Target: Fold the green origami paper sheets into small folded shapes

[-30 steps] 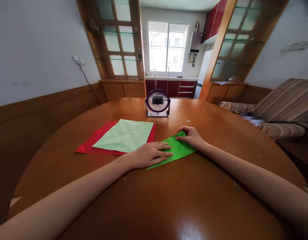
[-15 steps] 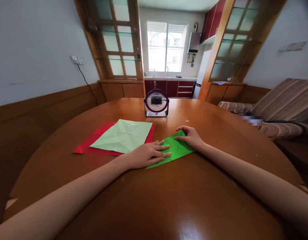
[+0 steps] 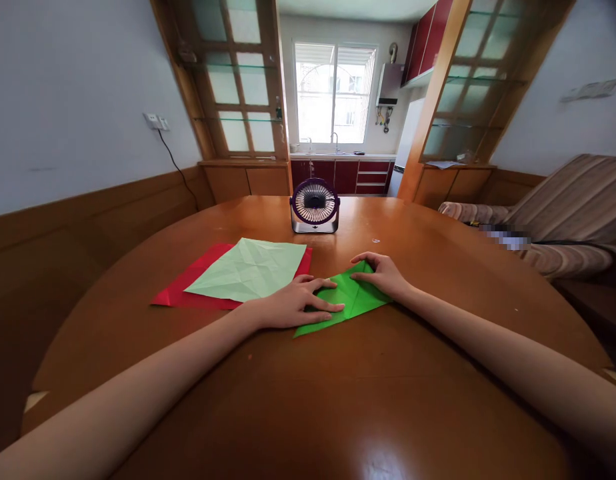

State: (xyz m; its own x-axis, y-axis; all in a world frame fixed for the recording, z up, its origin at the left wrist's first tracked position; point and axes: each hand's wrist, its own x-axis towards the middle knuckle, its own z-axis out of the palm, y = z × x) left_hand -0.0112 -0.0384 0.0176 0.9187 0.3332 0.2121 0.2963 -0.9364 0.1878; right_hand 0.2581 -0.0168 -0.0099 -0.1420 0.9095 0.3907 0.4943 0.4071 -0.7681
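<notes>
A bright green sheet of folded paper (image 3: pixel 355 298) lies on the table between my hands, crossed by crease lines. My left hand (image 3: pixel 297 303) rests on its left part with fingers spread and palm down. At the paper's right corner, my right hand (image 3: pixel 385 275) has its thumb on top and its index finger curled over the far edge, pinching it. To the left, a pale green creased sheet of paper (image 3: pixel 248 267) lies over a red sheet of paper (image 3: pixel 174 292). My left hand's wrist is close to the near edge of those sheets.
A small dark purple desk fan (image 3: pixel 315 203) stands on the brown wooden table (image 3: pixel 338 393), beyond the papers. A small pale scrap (image 3: pixel 376 241) lies to the right of it. A striped sofa (image 3: pixel 568 200) is beyond the table's right edge.
My left hand's fingers have shifted slightly and spread farther apart on the green paper. My right hand stays at the paper's corner. The view has moved a little.
</notes>
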